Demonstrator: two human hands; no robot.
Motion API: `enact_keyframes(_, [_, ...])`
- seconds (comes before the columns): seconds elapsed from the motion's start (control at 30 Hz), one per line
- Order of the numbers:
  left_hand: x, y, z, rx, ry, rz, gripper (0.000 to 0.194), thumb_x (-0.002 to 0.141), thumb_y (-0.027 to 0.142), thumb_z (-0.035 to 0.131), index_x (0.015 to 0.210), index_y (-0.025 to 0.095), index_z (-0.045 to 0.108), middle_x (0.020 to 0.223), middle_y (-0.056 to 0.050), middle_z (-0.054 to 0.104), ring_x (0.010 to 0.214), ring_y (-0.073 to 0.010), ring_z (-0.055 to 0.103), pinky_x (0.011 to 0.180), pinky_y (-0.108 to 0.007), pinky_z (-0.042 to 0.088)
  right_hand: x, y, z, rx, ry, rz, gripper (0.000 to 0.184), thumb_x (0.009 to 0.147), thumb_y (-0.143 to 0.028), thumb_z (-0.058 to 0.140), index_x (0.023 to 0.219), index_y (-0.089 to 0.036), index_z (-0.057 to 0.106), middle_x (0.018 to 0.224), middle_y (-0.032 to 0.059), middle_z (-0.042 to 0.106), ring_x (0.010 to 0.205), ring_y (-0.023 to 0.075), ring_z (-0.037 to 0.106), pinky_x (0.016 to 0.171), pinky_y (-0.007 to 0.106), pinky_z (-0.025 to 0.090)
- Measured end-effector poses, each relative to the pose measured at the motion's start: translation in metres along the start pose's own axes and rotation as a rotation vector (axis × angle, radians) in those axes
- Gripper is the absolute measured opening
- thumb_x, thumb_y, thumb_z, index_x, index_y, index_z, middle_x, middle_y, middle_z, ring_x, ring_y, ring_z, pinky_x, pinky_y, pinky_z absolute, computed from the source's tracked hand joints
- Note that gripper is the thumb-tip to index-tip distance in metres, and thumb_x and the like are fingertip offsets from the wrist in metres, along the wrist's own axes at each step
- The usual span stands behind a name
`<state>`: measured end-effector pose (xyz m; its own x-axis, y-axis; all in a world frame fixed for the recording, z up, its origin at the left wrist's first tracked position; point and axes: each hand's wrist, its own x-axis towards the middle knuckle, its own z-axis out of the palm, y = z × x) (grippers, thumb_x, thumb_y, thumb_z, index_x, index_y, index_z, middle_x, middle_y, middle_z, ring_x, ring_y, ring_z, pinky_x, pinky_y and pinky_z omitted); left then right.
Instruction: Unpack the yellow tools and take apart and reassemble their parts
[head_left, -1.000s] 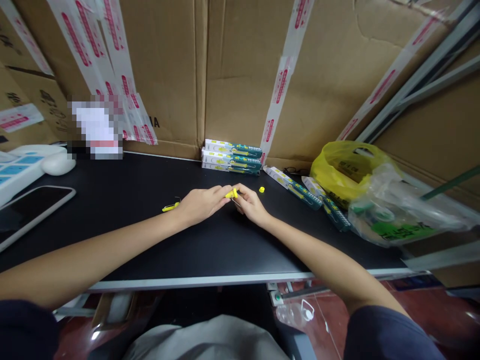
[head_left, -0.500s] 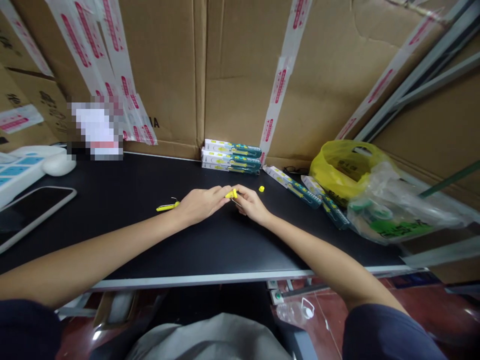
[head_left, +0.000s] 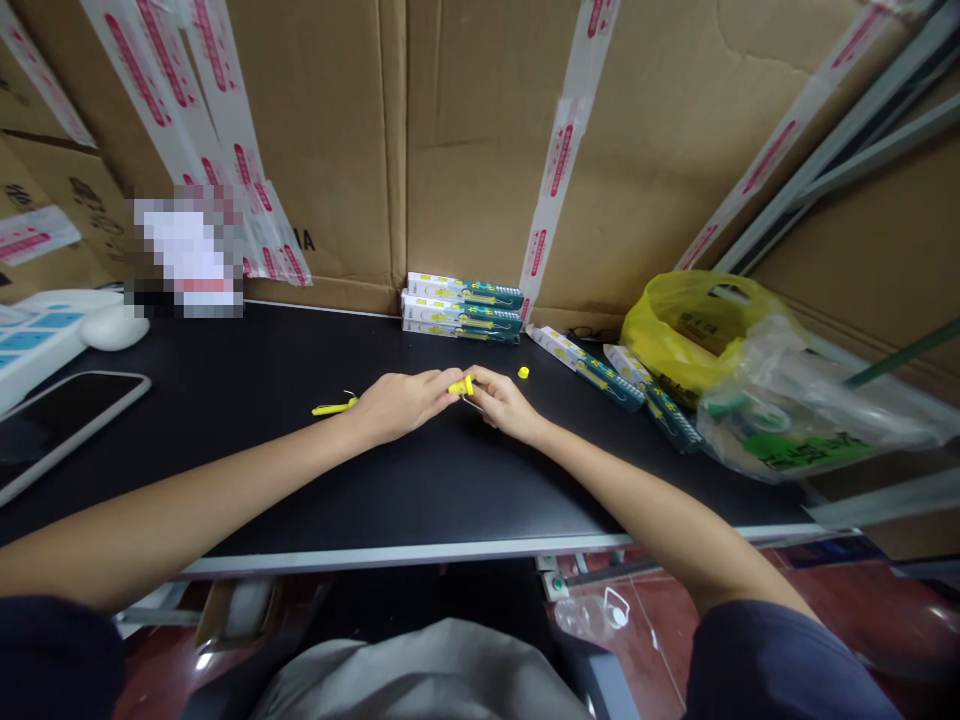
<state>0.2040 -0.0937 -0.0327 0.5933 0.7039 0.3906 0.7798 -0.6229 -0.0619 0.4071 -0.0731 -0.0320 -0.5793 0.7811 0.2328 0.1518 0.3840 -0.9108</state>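
Above the middle of the black table, both hands meet at a small yellow tool (head_left: pixel 460 386) with a flared end and a thin metal rod. My left hand (head_left: pixel 405 405) has its fingers closed round the yellow body. At its flared end, my right hand (head_left: pixel 504 405) pinches close to the metal rod; the fingertips partly hide what they grip. Beside my left wrist lies a second yellow tool (head_left: pixel 334 408) with a bent metal wire, partly covered by the hand. A small yellow cap (head_left: pixel 523 372) rests on the table beyond my right hand.
Printed slim boxes (head_left: pixel 461 310) are stacked against the cardboard wall; two more boxes (head_left: pixel 589 368) lie to the right. Beside them sit a yellow bag (head_left: pixel 652 320) and a clear plastic bag (head_left: pixel 795 430). A phone (head_left: pixel 67 425) and a white power strip (head_left: pixel 45 335) are at left.
The view has shifted very slightly. Both hands keep nearly the same hold on the yellow tool, and the things on the table stay where they were.
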Motion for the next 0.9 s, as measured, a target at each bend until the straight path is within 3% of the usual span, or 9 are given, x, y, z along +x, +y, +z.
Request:
enact_keyframes(0.23, [0.002,0.002,-0.006,-0.028,-0.036,-0.05,0.034,0.099,0.04,0.029,0.128,0.024,0.04,0.114,-0.004,0.066,0.084,-0.0192,0.069,0.056,-0.023,0.044,0.001,0.005,0.004,0.107,0.004,0.024,0.032,0.089,-0.051,0.052,0.091,-0.019,0.049,0.047,-0.0117,0.033,0.031,0.0045,0.028,0.03,0.016,0.027])
enact_keyframes(0.43, [0.002,0.004,-0.011,-0.037,-0.063,-0.047,0.033,0.1,0.04,0.027,0.126,0.024,0.04,0.109,-0.003,0.068,0.08,-0.0196,0.069,0.053,-0.023,0.043,0.001,0.005,0.003,0.063,-0.018,0.018,0.031,0.089,-0.05,0.052,0.091,-0.018,0.05,0.05,-0.0109,0.036,0.031,0.0032,0.032,0.029,0.015,0.03])
enact_keyframes(0.9, [-0.001,0.009,-0.007,0.074,-0.002,-0.103,0.035,0.1,0.041,0.028,0.128,0.025,0.042,0.108,-0.007,0.066,0.078,-0.0185,0.068,0.049,-0.022,0.039,0.001,-0.001,0.004,0.213,-0.04,0.117,0.027,0.086,-0.046,0.057,0.091,-0.021,0.047,0.047,-0.0142,0.03,0.028,0.003,0.026,0.025,0.014,0.028])
